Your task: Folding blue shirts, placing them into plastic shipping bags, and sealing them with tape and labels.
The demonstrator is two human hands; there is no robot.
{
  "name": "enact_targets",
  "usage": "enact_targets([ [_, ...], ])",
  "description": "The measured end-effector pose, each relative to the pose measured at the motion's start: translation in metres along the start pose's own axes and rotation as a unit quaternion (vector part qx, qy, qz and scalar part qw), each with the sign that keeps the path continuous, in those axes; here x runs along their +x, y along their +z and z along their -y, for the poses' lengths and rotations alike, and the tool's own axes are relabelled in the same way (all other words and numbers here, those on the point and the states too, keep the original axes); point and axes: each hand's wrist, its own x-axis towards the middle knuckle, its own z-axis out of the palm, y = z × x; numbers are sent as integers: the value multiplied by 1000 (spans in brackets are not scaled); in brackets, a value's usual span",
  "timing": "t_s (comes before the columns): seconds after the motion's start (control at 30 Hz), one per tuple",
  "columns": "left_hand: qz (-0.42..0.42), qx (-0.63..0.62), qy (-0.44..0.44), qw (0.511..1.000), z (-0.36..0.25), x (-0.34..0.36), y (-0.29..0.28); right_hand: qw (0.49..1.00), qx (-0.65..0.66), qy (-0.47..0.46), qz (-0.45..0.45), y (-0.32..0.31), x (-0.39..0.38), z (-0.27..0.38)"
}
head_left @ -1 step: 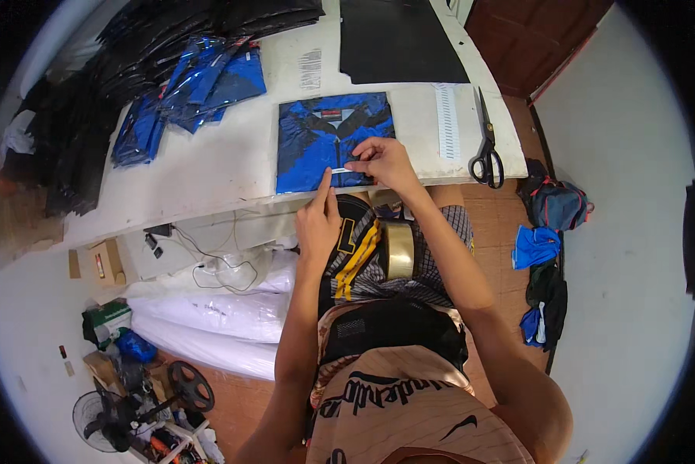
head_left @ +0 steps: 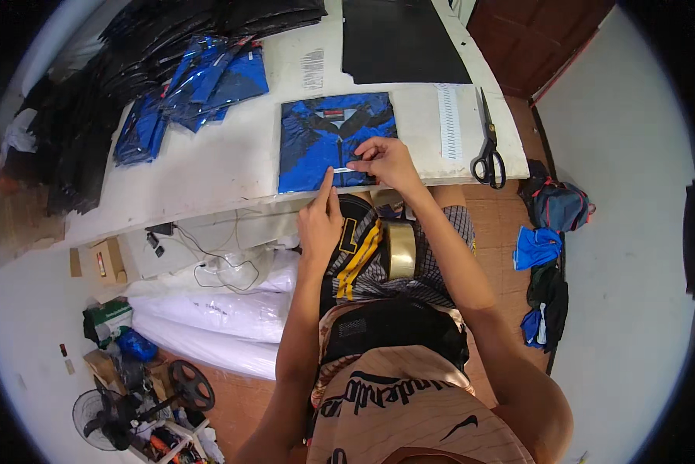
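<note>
A folded blue-and-black collared shirt in a clear plastic bag lies flat near the table's front edge. Across its lower middle runs a small white label strip. With its index finger stretched out, my left hand touches the strip's left end; that hand holds nothing. Thumb and forefinger of my right hand pinch the strip's right end, just above the bag. Whether the strip is stuck down along its length is too small to tell. A wide roll of tape rests in my lap.
On the white table, black scissors and a label sheet lie to the right. Black sheet material is at the back. Bagged blue garments and black bagged piles fill the left. Plastic-wrapped white rolls lie below.
</note>
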Motion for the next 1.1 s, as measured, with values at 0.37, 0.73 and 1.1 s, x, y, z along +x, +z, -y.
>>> enact_targets([
  [0.37,-7,-93,-14,996,-15,-11,-7,981,182,-29,-54,-35,-45,18],
  [0.73,257,-221,76,938,-11,-60,31,973,-189,-129,31,-63,-170,-22],
  [1.1,318,-186,133,920,-9,-51,38,941,-244,-199,119,-69,-206,-31],
])
